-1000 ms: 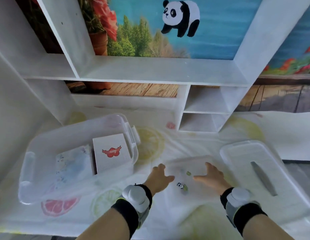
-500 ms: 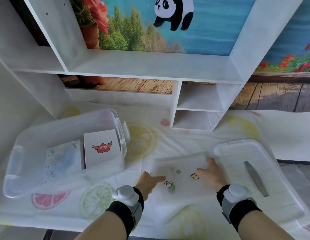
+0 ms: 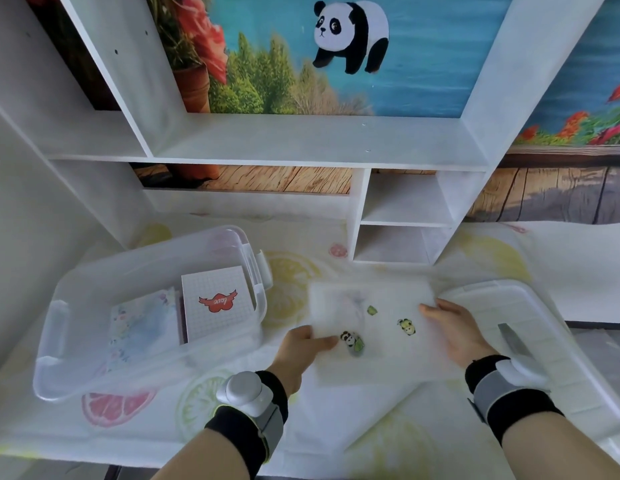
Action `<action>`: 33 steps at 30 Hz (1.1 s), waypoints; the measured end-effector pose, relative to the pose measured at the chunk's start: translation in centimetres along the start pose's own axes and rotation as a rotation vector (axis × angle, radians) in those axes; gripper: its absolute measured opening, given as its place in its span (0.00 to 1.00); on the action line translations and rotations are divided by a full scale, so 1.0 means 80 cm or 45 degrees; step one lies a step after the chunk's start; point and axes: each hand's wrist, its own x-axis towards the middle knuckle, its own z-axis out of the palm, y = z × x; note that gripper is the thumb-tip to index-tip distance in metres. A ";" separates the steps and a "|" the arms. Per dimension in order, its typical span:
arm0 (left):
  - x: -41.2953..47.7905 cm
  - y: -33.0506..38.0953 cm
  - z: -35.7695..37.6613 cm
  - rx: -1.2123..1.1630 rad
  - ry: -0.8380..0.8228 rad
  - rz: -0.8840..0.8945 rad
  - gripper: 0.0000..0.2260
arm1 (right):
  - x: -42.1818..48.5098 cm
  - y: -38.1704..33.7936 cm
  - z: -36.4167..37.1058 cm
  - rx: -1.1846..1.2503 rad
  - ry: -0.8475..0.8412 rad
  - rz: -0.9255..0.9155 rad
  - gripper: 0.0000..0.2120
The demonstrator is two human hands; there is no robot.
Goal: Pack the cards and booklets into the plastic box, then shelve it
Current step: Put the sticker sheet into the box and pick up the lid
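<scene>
A pale booklet (image 3: 381,327) with small panda and bee stickers is held a little above the table, slightly tilted. My left hand (image 3: 303,348) grips its left edge and my right hand (image 3: 455,329) grips its right edge. To the left stands the open clear plastic box (image 3: 76,372). Inside it lie a white grid-pattern card with a red winged heart (image 3: 216,303) and a floral booklet (image 3: 144,327) beside it. The box's clear lid (image 3: 551,327) lies flat at the right, just beyond my right hand.
A white shelf unit (image 3: 312,140) stands at the back, with a wide shelf and two small cubbies (image 3: 402,220) under it. A fruit-print cloth (image 3: 287,282) covers the table. A grey flat strip (image 3: 514,342) lies on the lid. A painted panda backdrop hangs behind.
Both hands have lifted the sticker booklet off the cloth and spread to its two side edges. The view has tilted slightly.
</scene>
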 end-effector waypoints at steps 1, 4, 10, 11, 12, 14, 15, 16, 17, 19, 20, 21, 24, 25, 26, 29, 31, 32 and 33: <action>-0.004 0.007 0.004 -0.058 -0.037 0.040 0.13 | 0.001 0.001 -0.003 0.004 0.030 0.002 0.11; -0.020 0.038 0.017 -0.069 -0.062 0.224 0.10 | -0.006 0.004 0.002 0.058 0.137 0.016 0.16; -0.053 0.111 -0.009 -0.082 0.121 0.543 0.11 | -0.025 0.023 0.037 -0.013 0.279 0.118 0.17; -0.058 0.122 -0.017 -0.122 0.145 0.575 0.10 | -0.026 0.033 0.040 -0.256 0.206 0.142 0.19; -0.060 0.130 -0.027 -0.158 0.169 0.601 0.09 | -0.028 0.046 0.044 -0.531 0.097 0.160 0.22; -0.067 0.144 -0.050 -0.216 0.218 0.632 0.10 | -0.014 0.084 0.051 -1.082 -0.085 0.179 0.37; -0.068 0.148 -0.057 -0.222 0.242 0.634 0.10 | -0.006 0.098 0.052 -1.248 -0.102 0.193 0.44; -0.067 0.150 -0.066 -0.223 0.263 0.631 0.10 | -0.005 0.106 0.060 -1.363 -0.093 0.164 0.50; -0.067 0.152 -0.076 -0.228 0.279 0.620 0.09 | -0.010 0.104 0.071 -1.466 -0.097 0.119 0.53; -0.067 0.152 -0.093 -0.244 0.295 0.594 0.08 | -0.031 0.086 0.093 -1.587 -0.133 0.037 0.52; -0.067 0.151 -0.101 -0.250 0.302 0.587 0.08 | -0.034 0.083 0.098 -1.640 -0.137 0.022 0.52; -0.068 0.150 -0.108 -0.255 0.310 0.577 0.08 | -0.037 0.078 0.103 -1.663 -0.123 0.025 0.52; -0.072 0.147 -0.129 -0.264 0.325 0.562 0.09 | -0.031 0.080 0.110 -1.596 0.053 0.194 0.52; -0.073 0.146 -0.137 -0.263 0.335 0.554 0.09 | -0.031 0.078 0.112 -1.551 0.085 0.246 0.51; -0.073 0.146 -0.147 -0.257 0.350 0.547 0.09 | -0.031 0.072 0.114 -1.524 0.082 0.259 0.48; -0.075 0.143 -0.174 -0.225 0.391 0.532 0.08 | -0.032 0.054 0.114 -1.342 -0.007 0.198 0.36; -0.075 0.142 -0.195 -0.203 0.422 0.522 0.14 | -0.028 0.042 0.116 -1.185 0.007 0.134 0.33; -0.076 0.142 -0.205 -0.197 0.431 0.520 0.15 | -0.028 0.032 0.120 -1.146 0.009 0.113 0.33; -0.078 0.142 -0.216 -0.192 0.448 0.516 0.15 | -0.026 0.021 0.126 -1.123 -0.023 0.091 0.31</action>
